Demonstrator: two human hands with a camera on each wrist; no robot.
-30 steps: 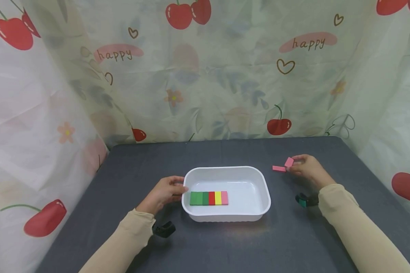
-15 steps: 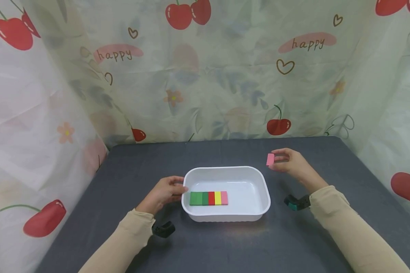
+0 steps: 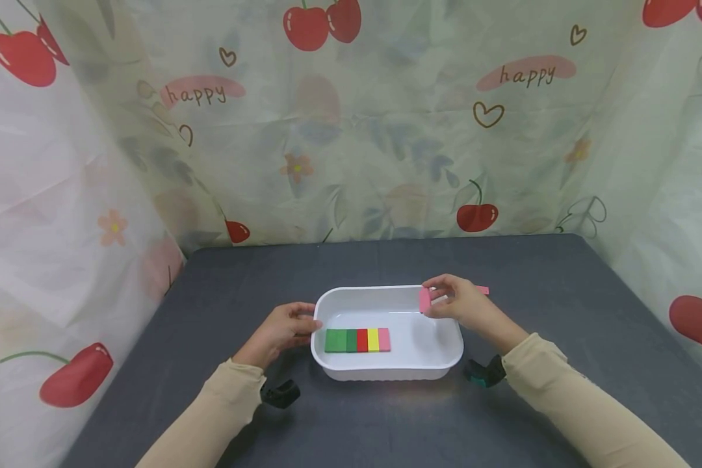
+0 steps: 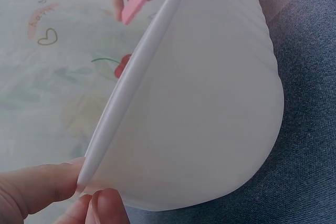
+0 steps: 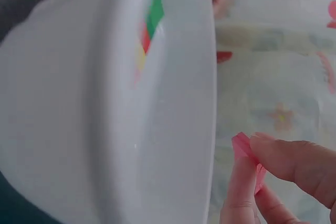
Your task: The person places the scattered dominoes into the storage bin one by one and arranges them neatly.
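My left hand [image 3: 281, 331] pinches the left rim of a white plastic tub [image 3: 387, 374]; the left wrist view has thumb and fingers on either side of that rim. A pink block [image 3: 424, 300] is held between the thumb and fingers of my right hand [image 3: 462, 304], over the tub's back right part. In the right wrist view the pink block [image 5: 245, 148] is partly covered by fingers. Inside the tub, at its left, lies a row of flat blocks [image 3: 357, 340] side by side: green, red, yellow and pink.
Behind my right hand another pink block [image 3: 483, 290] lies on the dark grey tabletop [image 3: 257, 273], partly hidden by the hand. A patterned cloth [image 3: 351, 162] hangs behind and at both sides of the table.
My right hand has lifted one pink block off the table and carried it left, over the tub. The left hand and the tub have stayed in place.
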